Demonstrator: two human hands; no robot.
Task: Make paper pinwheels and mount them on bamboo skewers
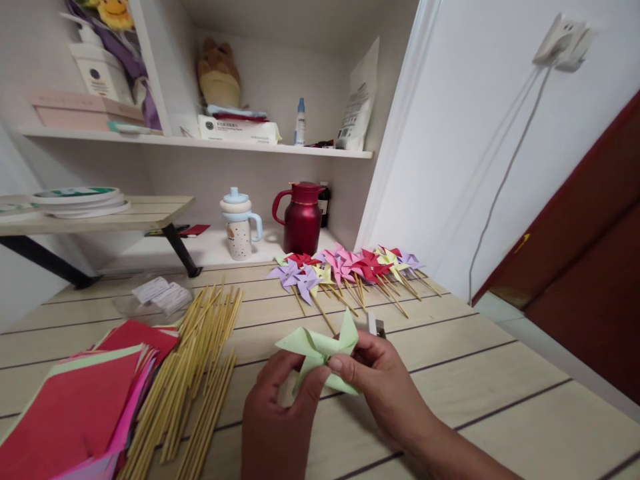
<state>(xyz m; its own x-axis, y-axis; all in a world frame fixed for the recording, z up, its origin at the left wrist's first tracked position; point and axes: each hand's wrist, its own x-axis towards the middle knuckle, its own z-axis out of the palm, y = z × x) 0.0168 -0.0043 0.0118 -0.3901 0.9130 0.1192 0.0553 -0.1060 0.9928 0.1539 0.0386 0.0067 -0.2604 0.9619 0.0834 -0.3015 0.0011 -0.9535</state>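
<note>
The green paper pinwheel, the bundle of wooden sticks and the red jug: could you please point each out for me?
green paper pinwheel point(320, 353), head view, on its upper folded blade.
bundle of wooden sticks point(197, 373), head view, mid-length of the pile.
red jug point(303, 223), head view, on its body.

Both hands point(325, 393) bare; no sleeves, rings or watch visible.

Pale plank table point(450, 347) with bamboo sticks point(200, 373), paper sheets point(75, 407), pinwheels point(345, 267).

Beyond my hands, finished pinwheels point(350, 270) lie in a row on the surface point(500, 387); left of them lie bamboo sticks point(200, 373) and coloured paper sheets point(75, 407). Farther back stands a red jug point(301, 219).
</note>
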